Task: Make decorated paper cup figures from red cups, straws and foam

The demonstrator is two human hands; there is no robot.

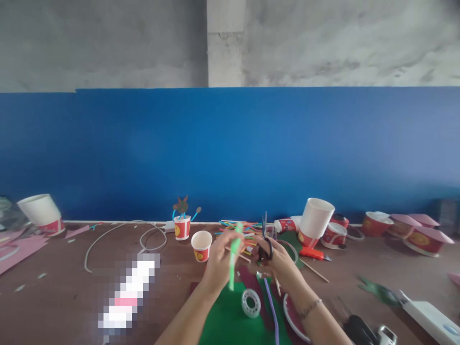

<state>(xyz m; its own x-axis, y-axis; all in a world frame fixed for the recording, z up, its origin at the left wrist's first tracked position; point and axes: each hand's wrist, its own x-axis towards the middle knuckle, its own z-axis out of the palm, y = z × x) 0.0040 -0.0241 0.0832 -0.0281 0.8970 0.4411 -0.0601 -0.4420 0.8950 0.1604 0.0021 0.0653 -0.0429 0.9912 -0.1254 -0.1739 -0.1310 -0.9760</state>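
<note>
Nearest me, the green sheet (224,323) lies under the tape roll (250,303), my landmark here; the purple strip (272,309) runs lengthwise just to the roll's right, and beyond that strip, further right, a white-rimmed plate (293,323) sits partly under my right forearm. A black-handled tool (359,329) lies well to the right of the roll. Past the roll and to its left, my left hand (216,261) has its fingers closed on the light green strip (234,254), whose lower end hangs towards the roll; blur hides exactly how the fingertips meet on it. Past the roll and to its right, my right hand (279,266) is curled round the handles of the scissors (265,229), blades pointing up and away; how far they are parted I cannot tell. The strip's long axis stands nearly upright, leaning slightly right at the top, and the blades rise to its right, apart from it and roughly alongside rather than across it. My left hand is the nearer to the strip. Farther beyond the roll come a cup (201,247) to the left, an orange cutter (312,253) to the right, a heap of thin sticks (230,224), then the blue panel (215,153).
</note>
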